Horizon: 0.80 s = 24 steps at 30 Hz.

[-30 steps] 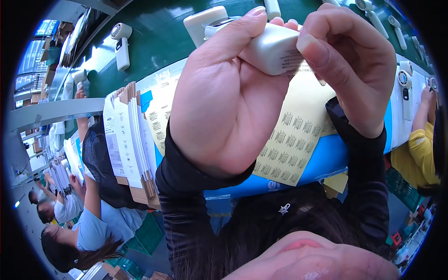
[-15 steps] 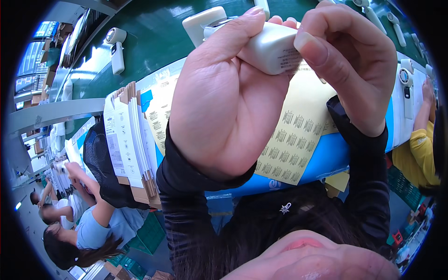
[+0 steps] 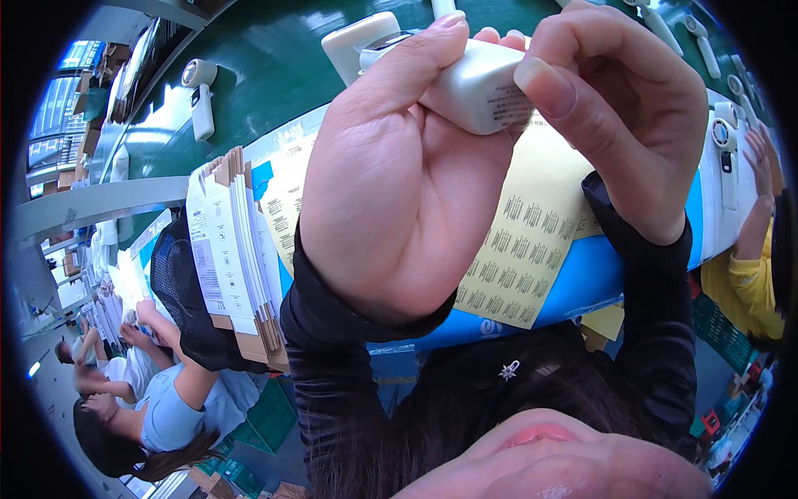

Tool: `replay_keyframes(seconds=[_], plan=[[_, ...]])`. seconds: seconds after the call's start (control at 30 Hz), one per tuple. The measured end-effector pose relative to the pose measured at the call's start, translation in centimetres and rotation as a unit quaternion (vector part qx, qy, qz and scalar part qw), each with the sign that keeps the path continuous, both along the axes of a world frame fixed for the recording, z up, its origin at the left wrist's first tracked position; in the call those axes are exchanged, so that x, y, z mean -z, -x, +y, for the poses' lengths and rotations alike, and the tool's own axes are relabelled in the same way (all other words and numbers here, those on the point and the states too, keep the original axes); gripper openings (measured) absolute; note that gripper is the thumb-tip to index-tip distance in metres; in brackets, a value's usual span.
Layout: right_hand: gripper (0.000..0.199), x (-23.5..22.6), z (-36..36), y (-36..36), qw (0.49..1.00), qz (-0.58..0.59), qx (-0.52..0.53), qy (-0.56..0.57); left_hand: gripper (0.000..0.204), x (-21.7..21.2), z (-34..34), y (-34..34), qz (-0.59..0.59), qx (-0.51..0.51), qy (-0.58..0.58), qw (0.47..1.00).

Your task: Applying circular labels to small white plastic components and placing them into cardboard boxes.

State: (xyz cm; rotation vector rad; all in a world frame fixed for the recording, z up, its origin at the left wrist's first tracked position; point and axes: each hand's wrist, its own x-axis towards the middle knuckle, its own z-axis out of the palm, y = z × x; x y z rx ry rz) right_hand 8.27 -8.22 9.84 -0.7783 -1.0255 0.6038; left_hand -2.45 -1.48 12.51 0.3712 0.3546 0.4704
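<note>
My left hand [image 3: 399, 191] is closed around a white handheld fan [image 3: 478, 91], its thumb across the top and the rounded end of the handle pointing right. Dark small print on a clear label [image 3: 509, 106] shows at that end. My right hand [image 3: 623, 116] is closed in a pinch at the label's right edge, thumb against the corner; the label's outer part sticks out past the handle. Below the hands lies a yellowish sheet of printed labels [image 3: 515, 274] on a blue and white covering. Fingertips of the right hand partly hide the label.
Flat folded cartons [image 3: 224, 241] stand stacked at left beside a black mesh item [image 3: 174, 266]. Several white fans, one of them [image 3: 201, 100] at left, lie on the green conveyor [image 3: 266, 58]. Co-workers sit at left, and a yellow-sleeved person [image 3: 752, 258] at right.
My hands and the fan shift very slightly left, the pinch held. Fans on the green surface slide a little left. The yellow-sleeved person's hand at right lifts and spreads; the co-workers at left move their arms.
</note>
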Motion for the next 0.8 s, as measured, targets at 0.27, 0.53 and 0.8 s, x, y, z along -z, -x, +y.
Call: replay_keyframes(seconds=[0.27, 0.53, 0.8], plan=[[0.011, 0.16, 0.03, 0.09, 1.000, -0.010, 0.009, -0.012, 0.025, 0.02, -0.08, -0.07, 0.003, 0.000, -0.006, 1.000], [0.011, -0.22, -0.20, 0.07, 1.000, 0.004, 0.007, 0.011, 0.025, 0.17, -0.24, -0.23, 0.002, 0.000, -0.013, 1.000], [0.011, -0.53, -0.45, 0.22, 0.999, 0.023, 0.006, 0.024, 0.025, 0.39, -0.22, -0.27, -0.025, 0.004, 0.012, 1.000]])
